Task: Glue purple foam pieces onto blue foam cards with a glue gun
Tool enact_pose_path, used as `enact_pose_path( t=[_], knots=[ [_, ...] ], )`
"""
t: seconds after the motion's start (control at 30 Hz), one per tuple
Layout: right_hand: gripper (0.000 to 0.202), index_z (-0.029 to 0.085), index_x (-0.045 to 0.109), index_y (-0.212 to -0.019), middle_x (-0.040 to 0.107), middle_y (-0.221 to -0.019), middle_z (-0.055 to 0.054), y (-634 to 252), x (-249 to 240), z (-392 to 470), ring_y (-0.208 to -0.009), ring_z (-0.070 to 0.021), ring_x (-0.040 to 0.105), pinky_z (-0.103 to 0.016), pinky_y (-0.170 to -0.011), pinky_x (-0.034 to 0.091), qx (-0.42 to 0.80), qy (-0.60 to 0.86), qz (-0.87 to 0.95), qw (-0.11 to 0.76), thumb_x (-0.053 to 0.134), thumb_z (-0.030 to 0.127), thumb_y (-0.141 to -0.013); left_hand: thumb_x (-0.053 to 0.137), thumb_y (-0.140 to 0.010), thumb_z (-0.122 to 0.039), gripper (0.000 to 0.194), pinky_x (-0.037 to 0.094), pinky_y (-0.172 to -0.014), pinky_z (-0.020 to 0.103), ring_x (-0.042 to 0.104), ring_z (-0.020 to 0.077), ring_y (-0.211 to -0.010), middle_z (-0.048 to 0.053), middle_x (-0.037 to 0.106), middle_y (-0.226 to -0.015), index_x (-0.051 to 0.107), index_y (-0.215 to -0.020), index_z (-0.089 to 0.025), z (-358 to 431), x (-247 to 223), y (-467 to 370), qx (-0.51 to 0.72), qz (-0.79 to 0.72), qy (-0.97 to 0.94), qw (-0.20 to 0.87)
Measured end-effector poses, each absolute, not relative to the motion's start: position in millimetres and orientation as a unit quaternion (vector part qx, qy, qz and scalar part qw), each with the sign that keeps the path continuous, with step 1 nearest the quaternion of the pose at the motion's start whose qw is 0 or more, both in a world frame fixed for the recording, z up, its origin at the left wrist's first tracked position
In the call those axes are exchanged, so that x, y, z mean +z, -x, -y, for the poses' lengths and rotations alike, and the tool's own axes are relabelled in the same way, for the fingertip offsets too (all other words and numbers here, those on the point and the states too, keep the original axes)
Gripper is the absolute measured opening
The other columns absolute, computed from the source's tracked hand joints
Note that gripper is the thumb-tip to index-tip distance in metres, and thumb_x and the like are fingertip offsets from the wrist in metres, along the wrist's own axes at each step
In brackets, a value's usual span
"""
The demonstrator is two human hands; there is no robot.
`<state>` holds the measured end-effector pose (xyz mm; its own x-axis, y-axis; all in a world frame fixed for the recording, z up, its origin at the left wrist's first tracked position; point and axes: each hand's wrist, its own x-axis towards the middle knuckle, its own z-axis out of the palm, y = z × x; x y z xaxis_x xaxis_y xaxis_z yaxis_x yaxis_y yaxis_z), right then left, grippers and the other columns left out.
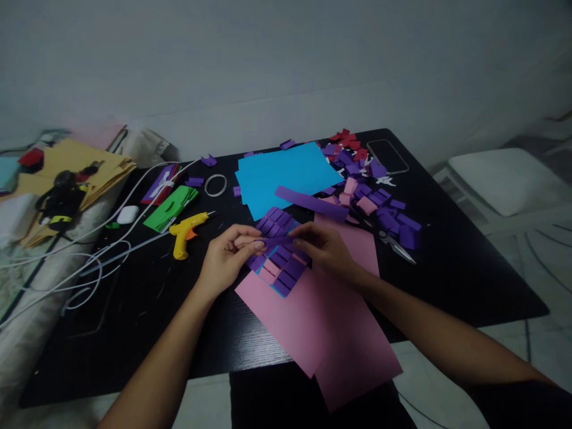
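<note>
Between my two hands a narrow purple paper strip [277, 241] is stretched, pinched at its ends. My left hand [230, 253] grips the left end between thumb and fingers. On the right end, my right hand [325, 247] closes its fingertips. Under the strip lies a blue card covered in folded purple and pink paper pieces [286, 277]. That card rests on pink paper sheets [308, 322]. Just beyond my right hand, a wider purple strip [310, 202] lies across blue sheets [286, 173] and the pink paper.
A yellow glue gun [182, 232] lies to the left, near green folded paper [172, 207], a tape ring [215, 185] and white cables [96, 262]. To the right are scissors [397, 247], heaped purple pieces [400, 223], red pieces [351, 142] and a phone-like dark slab [388, 156].
</note>
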<state>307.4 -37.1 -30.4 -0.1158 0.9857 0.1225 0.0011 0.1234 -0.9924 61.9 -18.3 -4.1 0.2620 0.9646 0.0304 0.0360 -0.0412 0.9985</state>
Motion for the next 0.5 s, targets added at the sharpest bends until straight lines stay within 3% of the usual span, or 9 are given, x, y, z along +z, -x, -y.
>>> enact_pose_path(
  t=[0.5],
  knots=[
    [0.014,0.023,0.079,-0.097,0.079,-0.094,-0.003,-307.2,-26.1,35.8,-0.087,-0.0203,0.073,-0.035,-0.081,0.058,0.510,0.441,0.539,0.505,0.077,0.028,-0.085,0.088,-0.085,-0.038,0.029,0.061,-0.073,0.026,0.078,0.0172,-0.071,0.003,0.081,-0.076,0.075,-0.100,-0.017,20.5,-5.4,-65.1,0.450,-0.440,-0.576,0.522]
  ],
)
